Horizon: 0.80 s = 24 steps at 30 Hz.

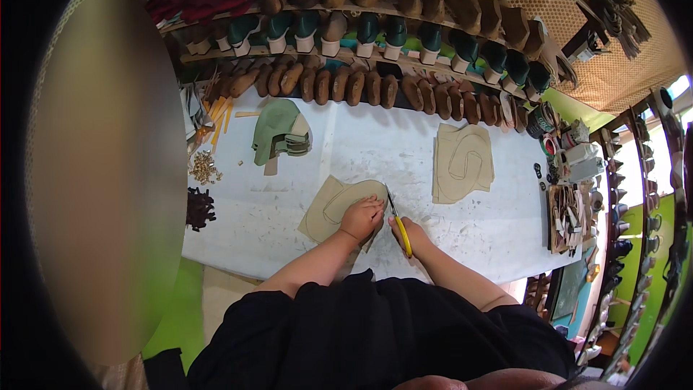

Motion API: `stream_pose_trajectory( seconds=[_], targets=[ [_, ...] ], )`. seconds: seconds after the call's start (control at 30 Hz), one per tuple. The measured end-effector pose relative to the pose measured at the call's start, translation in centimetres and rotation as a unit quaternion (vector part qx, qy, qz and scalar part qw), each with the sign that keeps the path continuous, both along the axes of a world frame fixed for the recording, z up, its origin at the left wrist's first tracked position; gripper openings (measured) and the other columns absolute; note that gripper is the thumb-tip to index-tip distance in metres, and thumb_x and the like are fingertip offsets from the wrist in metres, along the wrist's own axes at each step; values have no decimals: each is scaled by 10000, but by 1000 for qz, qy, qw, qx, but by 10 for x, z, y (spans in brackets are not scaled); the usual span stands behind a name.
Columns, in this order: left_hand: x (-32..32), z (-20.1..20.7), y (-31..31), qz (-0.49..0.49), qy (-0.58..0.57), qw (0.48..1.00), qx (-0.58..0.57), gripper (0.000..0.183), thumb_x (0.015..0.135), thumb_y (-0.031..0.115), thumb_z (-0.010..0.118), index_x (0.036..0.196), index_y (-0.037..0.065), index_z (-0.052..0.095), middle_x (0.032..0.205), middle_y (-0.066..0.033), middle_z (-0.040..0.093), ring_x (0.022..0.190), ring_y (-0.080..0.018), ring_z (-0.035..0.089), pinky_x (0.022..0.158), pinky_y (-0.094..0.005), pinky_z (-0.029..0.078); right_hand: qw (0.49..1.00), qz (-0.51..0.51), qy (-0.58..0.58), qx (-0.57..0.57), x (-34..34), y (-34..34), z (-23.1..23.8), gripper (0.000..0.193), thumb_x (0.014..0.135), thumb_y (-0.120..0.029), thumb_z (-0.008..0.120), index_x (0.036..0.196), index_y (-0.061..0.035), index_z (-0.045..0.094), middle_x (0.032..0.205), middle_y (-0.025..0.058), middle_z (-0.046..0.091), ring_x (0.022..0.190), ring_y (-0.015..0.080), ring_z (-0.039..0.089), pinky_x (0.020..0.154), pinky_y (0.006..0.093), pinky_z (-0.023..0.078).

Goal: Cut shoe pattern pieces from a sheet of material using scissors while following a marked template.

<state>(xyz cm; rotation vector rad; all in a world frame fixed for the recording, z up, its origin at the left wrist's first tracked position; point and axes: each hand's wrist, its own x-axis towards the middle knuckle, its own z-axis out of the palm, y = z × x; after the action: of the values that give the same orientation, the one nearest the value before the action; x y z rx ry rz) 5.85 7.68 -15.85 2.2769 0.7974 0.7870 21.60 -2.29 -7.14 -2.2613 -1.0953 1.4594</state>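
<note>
Across the middle of our view stretches the pale worktop (375, 130), scuffed with dark marks, and along its far side we have brown shoe lasts (355, 88) lined up in a long curving row, green shoe forms (367, 27) with pale heels ranked above them. Closer to us now, and it's the tan sheet (325, 206) at the near middle of the worktop, a curved line marked on its face, its right end rounded. Well to its right we see a tan stack (465, 162), curved outlines on top, lying apart from our work. Far left of centre sit the green pieces (274, 126), piled and overlapping. On to the hands: our left hand (363, 217) lies over the sheet near its right side, fingers together; whether it pinches the edge, we can't tell. Our right hand (413, 235) is wrapped around the yellow handles of the scissors (399, 226), dark blades pointing away from us, right beside the sheet's rounded end. At the left edge, we spot a heap of dark bits (200, 209), and just beyond it, smaller again, scattered brass bits (206, 166).
</note>
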Motion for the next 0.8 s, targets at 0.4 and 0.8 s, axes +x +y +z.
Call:
stream_pose_trajectory(
  seconds=[0.4,0.8],
  targets=[
    [0,1,-1,3,27,1000,-5,223,872,158,647,1037,30,726,1076,-115,719,1123,-269,646,1023,-410,481,993,61,-79,54,23,0,-15,660,929,-626,495,997,19,618,908,280,675,936,443,653,821,463,514],
    [3,6,-1,5,9,1000,2,202,858,138,668,1023,39,728,1074,-103,723,1105,-268,659,1002,-403,493,987,-12,-115,107,56,1,-24,596,928,-579,521,995,5,616,891,260,677,923,449,645,802,467,511]
  ],
)
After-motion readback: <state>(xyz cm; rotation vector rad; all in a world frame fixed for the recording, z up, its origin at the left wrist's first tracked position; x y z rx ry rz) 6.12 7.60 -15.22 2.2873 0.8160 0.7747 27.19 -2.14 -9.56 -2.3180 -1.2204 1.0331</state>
